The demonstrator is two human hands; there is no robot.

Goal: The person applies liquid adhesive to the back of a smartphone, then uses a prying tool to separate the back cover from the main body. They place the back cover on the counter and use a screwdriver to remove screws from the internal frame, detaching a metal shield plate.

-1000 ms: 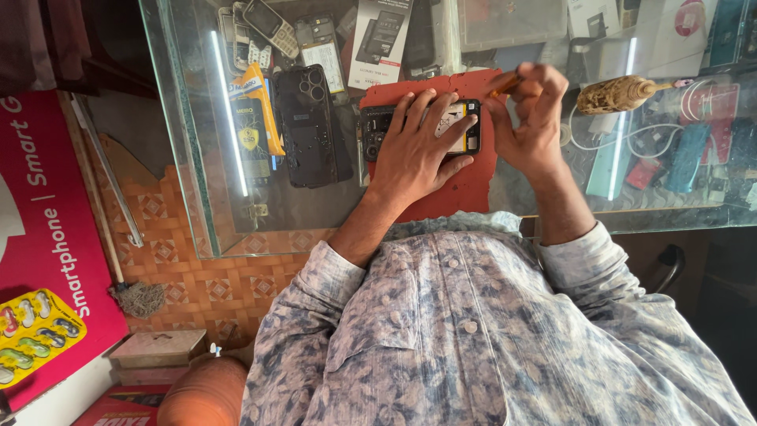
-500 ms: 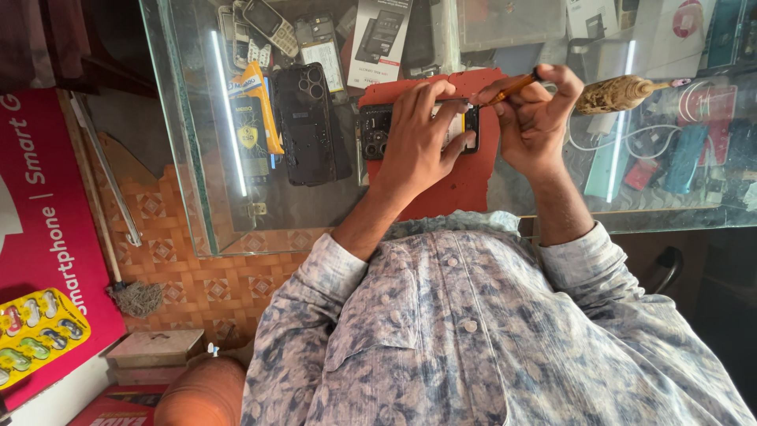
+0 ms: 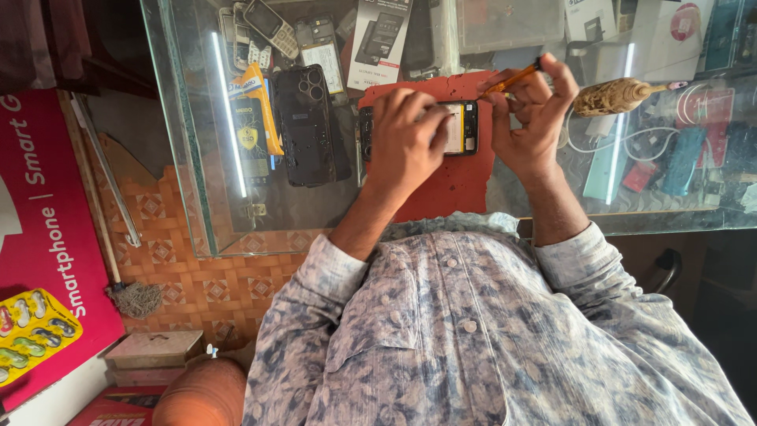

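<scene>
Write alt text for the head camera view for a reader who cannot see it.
Left hand presses an opened phone onto a red mat on a glass counter; right hand holds an orange-handled screwdriver above it. A black phone back cover lies beside the mat.

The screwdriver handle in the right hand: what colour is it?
Orange, in the head view: screwdriver, right hand.

Left hand covers most of opened phone; screwdriver tip hidden.

Phone repair shop: glass display counter, phones inside.
</scene>
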